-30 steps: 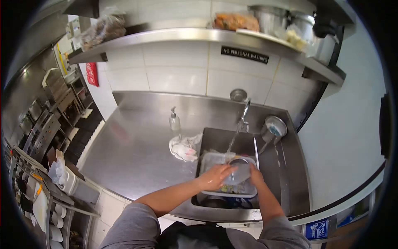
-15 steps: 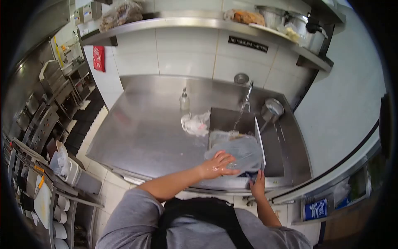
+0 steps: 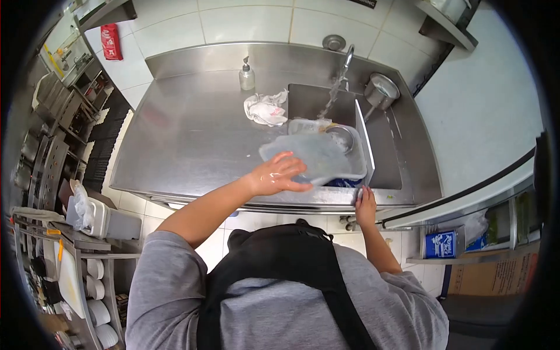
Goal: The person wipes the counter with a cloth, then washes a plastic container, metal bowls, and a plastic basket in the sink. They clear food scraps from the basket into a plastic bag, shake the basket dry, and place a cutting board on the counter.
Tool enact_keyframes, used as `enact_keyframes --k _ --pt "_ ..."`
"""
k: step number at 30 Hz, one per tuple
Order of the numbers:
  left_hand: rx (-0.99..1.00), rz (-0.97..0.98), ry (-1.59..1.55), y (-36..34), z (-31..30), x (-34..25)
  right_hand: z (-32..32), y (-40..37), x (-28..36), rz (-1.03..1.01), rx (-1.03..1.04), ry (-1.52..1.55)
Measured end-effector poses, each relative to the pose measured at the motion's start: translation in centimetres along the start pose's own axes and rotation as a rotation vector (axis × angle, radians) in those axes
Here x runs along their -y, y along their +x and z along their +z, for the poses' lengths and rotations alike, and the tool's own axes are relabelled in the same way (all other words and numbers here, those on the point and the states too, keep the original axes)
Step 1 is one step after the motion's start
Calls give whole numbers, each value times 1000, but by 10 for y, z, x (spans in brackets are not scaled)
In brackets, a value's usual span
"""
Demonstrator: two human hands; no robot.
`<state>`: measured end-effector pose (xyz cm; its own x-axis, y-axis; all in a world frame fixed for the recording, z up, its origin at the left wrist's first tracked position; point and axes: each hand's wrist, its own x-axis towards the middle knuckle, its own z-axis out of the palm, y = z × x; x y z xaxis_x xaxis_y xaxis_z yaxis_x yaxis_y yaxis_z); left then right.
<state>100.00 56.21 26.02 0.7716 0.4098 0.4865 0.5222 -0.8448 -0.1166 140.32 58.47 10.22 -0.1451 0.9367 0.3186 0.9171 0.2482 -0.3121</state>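
Note:
My left hand (image 3: 280,175), wet, has its fingers bent over the near left edge of a translucent plastic lid (image 3: 315,150), which is tilted and partly over the counter. Beneath the lid, a clear plastic container (image 3: 363,166) sits in the sink with a round metal-rimmed strainer or bowl (image 3: 341,139) inside; its contents are hard to make out. My right hand (image 3: 366,204) is closed around the near end of a thin white board (image 3: 366,140) standing on edge in the sink. Water runs from the tap (image 3: 348,61) behind the container.
A white cloth (image 3: 266,109) and a pump bottle (image 3: 247,77) are on the steel counter (image 3: 181,128), left of the sink. A metal pot with a handle (image 3: 382,90) rests at the sink's back right. Something blue (image 3: 345,182) shows under the container.
My left hand has drawn the lid to the left, uncovering the strainer or bowl in the container. My right hand has stayed at the board's near end. The view has tipped downward.

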Motion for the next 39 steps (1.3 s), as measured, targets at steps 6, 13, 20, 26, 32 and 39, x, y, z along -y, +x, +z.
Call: enact_keyframes --k 6,13,20,26,32,39 --pt "-277 -181 162 -29 -31 -3 3 -2 -1 59 22 3" --pt "-271 -563 530 -99 25 6 -11 23 25 94 58 -31" --pt "215 -854 154 -51 57 -14 70 148 -22 105 413 396" --pt "140 -932 242 -3 71 -24 248 243 -127 759 166 628" --pt "58 -887 -33 84 146 5 222 311 -100 236 30 244" --pt "-148 -1304 -288 130 305 152 139 391 -11 -380 190 482"
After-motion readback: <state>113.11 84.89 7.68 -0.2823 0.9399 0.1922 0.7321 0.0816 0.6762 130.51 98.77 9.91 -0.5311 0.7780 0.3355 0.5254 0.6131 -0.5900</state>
